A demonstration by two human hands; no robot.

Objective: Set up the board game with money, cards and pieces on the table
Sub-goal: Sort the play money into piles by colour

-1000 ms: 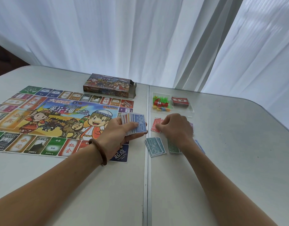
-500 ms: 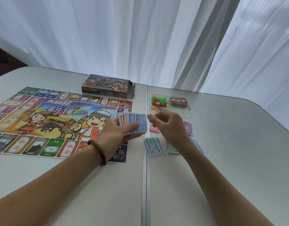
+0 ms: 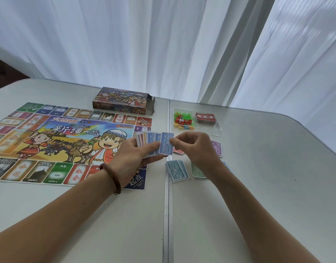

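The left hand (image 3: 133, 158) gripped a fanned stack of small paper money notes (image 3: 151, 142) just above the near right corner of the colourful printed game board (image 3: 49, 141), its thumb pressed across the fan's face. The right hand (image 3: 195, 149) pinched the right edge of the front blue 2000 note (image 3: 166, 145) between thumb and forefinger.

These notes looked thin, light and limp, likely to slide over one another and to crease if squeezed. A light pinch at a free edge, drawn sideways off the fan, seemed the safest hold, with the left thumb easing so that only one sheet came away.

On the pale grey surface (image 3: 258, 186) beside the right hand lay sorted piles: teal 1000 notes (image 3: 177, 170), green notes (image 3: 197, 172), purple notes (image 3: 216, 148) and red notes (image 3: 177, 150), some partly hidden. Farther off sat a clear plastic tray (image 3: 207, 130) of small coloured pieces (image 3: 182, 120) and a red card deck (image 3: 205, 117).
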